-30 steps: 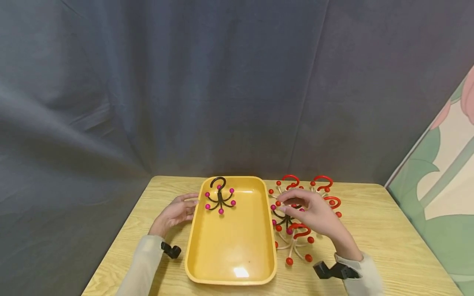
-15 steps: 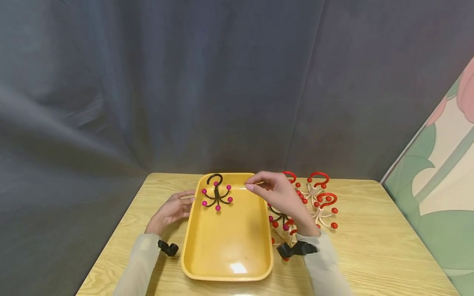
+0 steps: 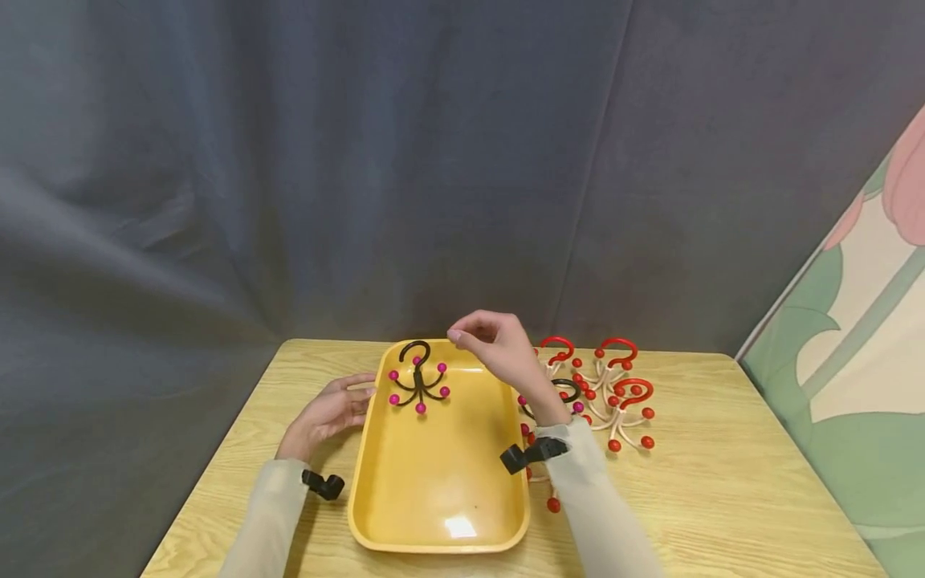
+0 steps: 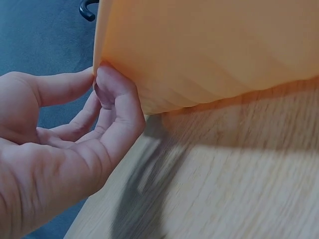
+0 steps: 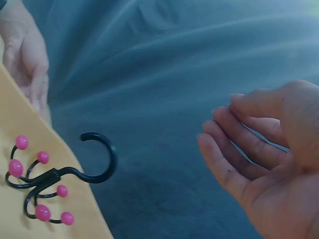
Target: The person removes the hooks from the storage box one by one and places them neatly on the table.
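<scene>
At the left edge of the yellow tray [image 3: 441,474] my left hand [image 3: 334,409] pinches the rim between thumb and fingers, as the left wrist view shows. Inside the tray, near its far left corner, is a black octopus-shaped hanging hook [image 3: 418,381] with pink ball tips and a curved top. My right hand [image 3: 495,349] hovers over the tray's far right part with fingers loosely bent. In the right wrist view nothing lies between its fingers [image 5: 244,139], and the black hook sits apart from it.
Several white hooks with red curls and red ball tips [image 3: 636,393] cluster on the wooden table [image 3: 723,482] right of the tray. Another black hook [image 3: 568,387] among them is partly behind my right forearm. A dark curtain [image 3: 433,160] hangs behind; a flowered panel [image 3: 867,361] stands right.
My right hand has moved left, from above the cluster of hooks to over the tray's far side. My left hand stays at the tray rim, and the hook in the tray keeps its place.
</scene>
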A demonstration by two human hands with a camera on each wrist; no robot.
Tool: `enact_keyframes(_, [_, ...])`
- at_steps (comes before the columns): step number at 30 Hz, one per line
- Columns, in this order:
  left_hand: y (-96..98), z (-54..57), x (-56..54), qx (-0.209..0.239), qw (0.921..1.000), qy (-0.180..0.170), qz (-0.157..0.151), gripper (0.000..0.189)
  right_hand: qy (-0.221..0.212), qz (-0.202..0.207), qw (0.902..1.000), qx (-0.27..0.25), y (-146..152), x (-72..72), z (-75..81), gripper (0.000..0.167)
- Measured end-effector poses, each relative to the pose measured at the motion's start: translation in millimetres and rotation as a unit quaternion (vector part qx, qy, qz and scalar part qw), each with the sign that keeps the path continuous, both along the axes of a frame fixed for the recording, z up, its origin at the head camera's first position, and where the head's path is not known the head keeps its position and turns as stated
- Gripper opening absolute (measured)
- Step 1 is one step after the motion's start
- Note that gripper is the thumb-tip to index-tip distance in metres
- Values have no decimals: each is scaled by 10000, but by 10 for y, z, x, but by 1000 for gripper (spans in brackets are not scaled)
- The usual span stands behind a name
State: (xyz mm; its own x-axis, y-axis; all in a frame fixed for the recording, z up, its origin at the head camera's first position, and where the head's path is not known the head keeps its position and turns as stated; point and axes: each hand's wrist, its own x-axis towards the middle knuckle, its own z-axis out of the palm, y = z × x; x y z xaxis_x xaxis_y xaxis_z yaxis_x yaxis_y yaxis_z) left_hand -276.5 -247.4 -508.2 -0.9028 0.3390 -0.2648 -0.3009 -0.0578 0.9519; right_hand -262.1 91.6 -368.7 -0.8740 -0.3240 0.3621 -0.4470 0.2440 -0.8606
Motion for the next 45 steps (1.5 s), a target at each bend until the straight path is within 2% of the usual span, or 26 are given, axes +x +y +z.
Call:
enact_keyframes(4, [10, 3, -8, 74, 10000, 28, -18, 59, -118, -174, 9997, 115, -140, -136, -68, 11])
enact_keyframes(8, [29, -3, -6, 118, 9999, -17, -28, 58, -352, -375, 9985, 212, -291, -264, -206, 10])
enact_keyframes(14, [37, -16, 3, 67, 10000, -23, -39, 58, -696, -561, 9949, 471, -491, -415, -428, 21])
enact_keyframes(19, [21, -5, -2, 5, 10000, 49, 29, 60, -798, -612, 9924, 714, -597, -499, -557, 26])
enact_keyframes(27, [-29, 5, 22, -161, 9998, 26, 117, 60, -861, -581, 9905, 898, -693, -551, -707, 23])
enact_keyframes(33, [-40, 34, 26, -143, 9998, 37, 145, 60, -664, -538, 9917, 962, -709, -565, -772, 16])
enact_keyframes(45, [-13, 52, 49, -171, 9995, -36, 263, 60, -760, -497, 9910, 988, -637, -534, -782, 16])
